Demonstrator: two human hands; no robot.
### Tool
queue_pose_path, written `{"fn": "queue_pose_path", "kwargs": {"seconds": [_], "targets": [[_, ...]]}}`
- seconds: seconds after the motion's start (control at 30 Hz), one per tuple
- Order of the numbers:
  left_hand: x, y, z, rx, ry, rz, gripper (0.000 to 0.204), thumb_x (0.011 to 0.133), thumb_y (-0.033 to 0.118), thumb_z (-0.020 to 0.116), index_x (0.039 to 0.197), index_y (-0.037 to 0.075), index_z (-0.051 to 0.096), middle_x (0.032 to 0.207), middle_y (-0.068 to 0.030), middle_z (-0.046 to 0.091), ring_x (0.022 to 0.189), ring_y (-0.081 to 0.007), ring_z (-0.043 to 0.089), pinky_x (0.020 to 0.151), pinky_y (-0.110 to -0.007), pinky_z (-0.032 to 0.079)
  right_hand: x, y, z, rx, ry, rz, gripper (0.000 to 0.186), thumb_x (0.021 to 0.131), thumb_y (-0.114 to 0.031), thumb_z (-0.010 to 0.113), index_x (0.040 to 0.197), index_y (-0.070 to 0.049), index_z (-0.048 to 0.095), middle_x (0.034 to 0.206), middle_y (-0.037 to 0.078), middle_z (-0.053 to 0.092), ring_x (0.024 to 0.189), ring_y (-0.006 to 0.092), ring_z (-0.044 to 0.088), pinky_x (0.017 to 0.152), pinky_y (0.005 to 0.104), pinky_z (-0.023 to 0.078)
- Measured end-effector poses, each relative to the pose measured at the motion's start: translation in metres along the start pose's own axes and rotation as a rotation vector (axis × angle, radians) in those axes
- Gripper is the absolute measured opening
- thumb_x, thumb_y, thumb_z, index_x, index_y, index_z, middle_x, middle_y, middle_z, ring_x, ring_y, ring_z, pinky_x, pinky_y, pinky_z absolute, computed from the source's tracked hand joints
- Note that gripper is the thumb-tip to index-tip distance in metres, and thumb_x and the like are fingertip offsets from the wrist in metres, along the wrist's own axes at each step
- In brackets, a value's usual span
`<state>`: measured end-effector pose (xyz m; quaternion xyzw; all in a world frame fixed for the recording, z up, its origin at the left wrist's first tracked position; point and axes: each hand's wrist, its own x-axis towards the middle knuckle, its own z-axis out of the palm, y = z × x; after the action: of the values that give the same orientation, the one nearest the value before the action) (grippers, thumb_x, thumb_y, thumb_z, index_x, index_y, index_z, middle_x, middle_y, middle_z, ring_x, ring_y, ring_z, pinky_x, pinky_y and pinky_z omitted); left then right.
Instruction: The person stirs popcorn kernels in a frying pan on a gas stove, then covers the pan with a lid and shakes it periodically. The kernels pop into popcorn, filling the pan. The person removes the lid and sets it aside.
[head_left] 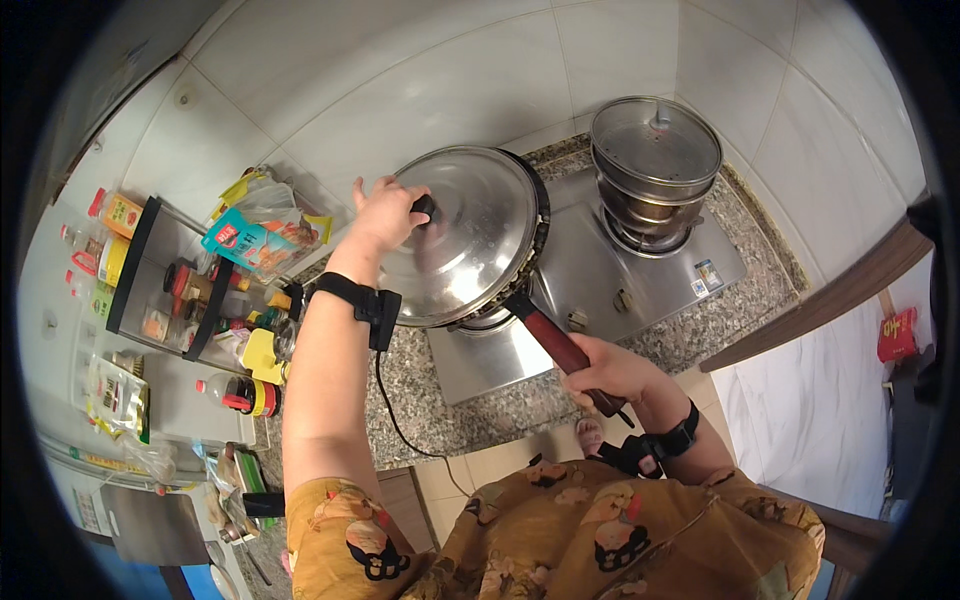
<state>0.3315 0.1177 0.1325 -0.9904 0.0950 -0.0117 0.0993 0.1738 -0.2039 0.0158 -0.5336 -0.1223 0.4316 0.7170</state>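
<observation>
A wok (543, 200) with a dark rim sits over the left burner of the steel gas stove (580, 270). A wide, shiny metal lid (470, 225) covers it, so whatever is inside cannot be seen. My left hand (385, 215) grips the lid's black knob (424, 207) between thumb and fingers. Reaching in from the lower right, my right hand (610, 370) is wrapped round the wok's reddish-brown handle (552, 340). Both wrists wear black strapped devices, and a thin cable hangs from the left one.
On the right burner stands a stacked steamer pot (655, 170) with a glass lid. A black-framed rack (150, 290) with bottles, jars and a blue food pouch (245, 240) is at the left. Below it is a dark sauce bottle (252, 396). Tiled walls close in the back.
</observation>
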Motion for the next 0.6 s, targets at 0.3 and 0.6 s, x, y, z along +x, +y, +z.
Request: {"fn": "queue_pose_path", "kwargs": {"seconds": [0.3, 0.6], "targets": [[0.006, 0.010, -0.013, 0.006, 0.008, 0.025, 0.044, 0.085, 0.029, 0.071, 0.128, 0.025, 0.062, 0.121, -0.0029, 0.067, 0.136, -0.0302, 0.041, 0.111, -0.068, 0.014, -0.004, -0.003, 0.002, 0.036, 0.043, 0.036, 0.031, 0.081, -0.001, 0.065, 0.106, -0.003, 0.046, 0.073, 0.004, 0.054, 0.052, 0.0115, 0.055, 0.047, 0.0271, 0.046], [0.013, 0.016, -0.006, 0.016, -0.063, 0.052, 0.047, 0.086, 0.028, 0.069, 0.132, 0.027, 0.059, 0.123, -0.0026, 0.066, 0.136, -0.0297, 0.041, 0.110, -0.067, 0.014, 0.005, 0.002, 0.000, 0.067, 0.014, 0.021, 0.033, 0.082, -0.007, 0.066, 0.106, -0.002, 0.046, 0.070, 0.003, 0.054, 0.052, 0.0109, 0.054, 0.045, 0.0271, 0.043]]}}
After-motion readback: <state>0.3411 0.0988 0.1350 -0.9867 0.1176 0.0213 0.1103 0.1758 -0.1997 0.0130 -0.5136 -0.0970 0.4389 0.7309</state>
